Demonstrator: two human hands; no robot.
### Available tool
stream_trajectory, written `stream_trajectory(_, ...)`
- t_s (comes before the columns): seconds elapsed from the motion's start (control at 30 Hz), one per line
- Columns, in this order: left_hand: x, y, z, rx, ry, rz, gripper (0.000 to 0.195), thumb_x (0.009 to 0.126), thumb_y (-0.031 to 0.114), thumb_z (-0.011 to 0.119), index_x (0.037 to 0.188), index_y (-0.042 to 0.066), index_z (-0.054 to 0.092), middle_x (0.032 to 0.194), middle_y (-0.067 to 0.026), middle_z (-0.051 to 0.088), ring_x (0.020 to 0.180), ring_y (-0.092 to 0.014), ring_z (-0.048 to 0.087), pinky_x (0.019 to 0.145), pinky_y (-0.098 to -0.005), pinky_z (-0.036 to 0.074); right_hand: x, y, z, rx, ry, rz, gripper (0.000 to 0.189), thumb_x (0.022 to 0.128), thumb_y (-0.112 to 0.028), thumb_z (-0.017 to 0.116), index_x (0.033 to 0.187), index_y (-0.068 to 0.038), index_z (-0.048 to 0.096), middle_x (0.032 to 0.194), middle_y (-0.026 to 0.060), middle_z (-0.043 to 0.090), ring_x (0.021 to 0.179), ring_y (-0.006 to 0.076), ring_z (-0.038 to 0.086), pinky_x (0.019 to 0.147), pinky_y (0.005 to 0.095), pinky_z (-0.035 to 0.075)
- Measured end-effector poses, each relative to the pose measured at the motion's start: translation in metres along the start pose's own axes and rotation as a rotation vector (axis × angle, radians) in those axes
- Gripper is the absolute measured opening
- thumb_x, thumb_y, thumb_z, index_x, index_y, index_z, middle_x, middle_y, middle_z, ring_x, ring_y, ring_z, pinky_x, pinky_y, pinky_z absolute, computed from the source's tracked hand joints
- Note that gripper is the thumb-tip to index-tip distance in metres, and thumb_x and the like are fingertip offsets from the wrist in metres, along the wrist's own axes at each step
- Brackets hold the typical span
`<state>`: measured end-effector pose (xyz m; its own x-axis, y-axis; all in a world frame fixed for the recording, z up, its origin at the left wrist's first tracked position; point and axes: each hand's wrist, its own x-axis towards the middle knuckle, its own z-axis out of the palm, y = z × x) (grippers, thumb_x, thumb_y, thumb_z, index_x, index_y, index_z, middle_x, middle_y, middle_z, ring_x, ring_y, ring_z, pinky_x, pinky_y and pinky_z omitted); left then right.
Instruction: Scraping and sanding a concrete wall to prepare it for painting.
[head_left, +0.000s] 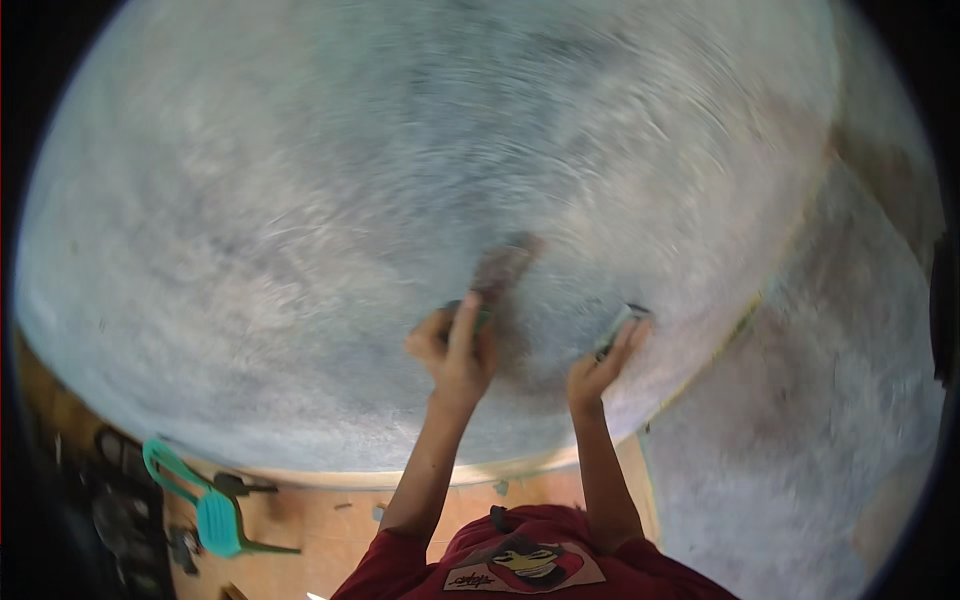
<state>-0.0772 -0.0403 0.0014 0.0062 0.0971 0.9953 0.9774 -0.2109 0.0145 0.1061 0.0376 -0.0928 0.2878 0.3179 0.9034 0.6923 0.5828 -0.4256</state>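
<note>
Before me spreads a wide, mottled grey-white surface (300, 225) with streaks across it. My left hand (457, 349) is closed around a small dark and green object (484, 319), whose kind I cannot tell, close to the surface. Beyond it lies a blurred brownish patch, perhaps a shadow or reflection. To the right, my right hand (609, 364) grips a flat, narrow tool (621, 330) with dark ends, near the same surface; its exact kind is unclear.
A turquoise plastic chair (219, 523) stands at the lower left on an orange tiled floor (322, 517), beside dark clutter (120, 517). A second mottled grey surface (787, 390) meets the first at the right along a yellowish edge (739, 330).
</note>
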Motion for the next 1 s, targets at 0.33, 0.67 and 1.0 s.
stream_trajectory(0.33,-0.020,0.003,-0.008,0.048,0.030,-0.207,0.070,0.069,-0.008,0.075,0.134,0.012,0.059,0.108,-0.0078,0.046,0.094,-0.024,0.043,0.082,-0.0357,0.034,0.132,-0.034,-0.002,0.047,-0.085,-0.346,0.054,0.097,-0.014,0.038,0.149,0.003,0.037,0.155,0.0296,0.030,0.145,0.0472,0.025,0.118,0.0556,0.019)
stream_trajectory(0.67,-0.034,0.003,-0.006,0.014,0.088,-0.345,0.063,0.073,0.000,0.074,0.132,0.016,0.062,0.107,-0.0069,0.049,0.094,-0.023,0.045,0.083,-0.0354,0.033,0.191,-0.061,-0.009,0.026,-0.070,-0.500,0.049,0.100,-0.022,0.036,0.142,-0.002,0.049,0.149,0.0257,0.042,0.142,0.0431,0.035,0.114,0.0572,0.025)
stream_trajectory(1.0,-0.032,-0.027,-0.037,-0.052,0.136,-0.441,0.061,0.076,-0.003,0.071,0.133,0.016,0.062,0.107,-0.0089,0.048,0.092,-0.024,0.045,0.082,-0.0363,0.034,0.188,-0.108,0.007,0.051,-0.116,-0.636,0.048,0.097,-0.014,0.041,0.142,-0.002,0.050,0.150,0.0237,0.042,0.140,0.0431,0.039,0.114,0.0574,0.025)
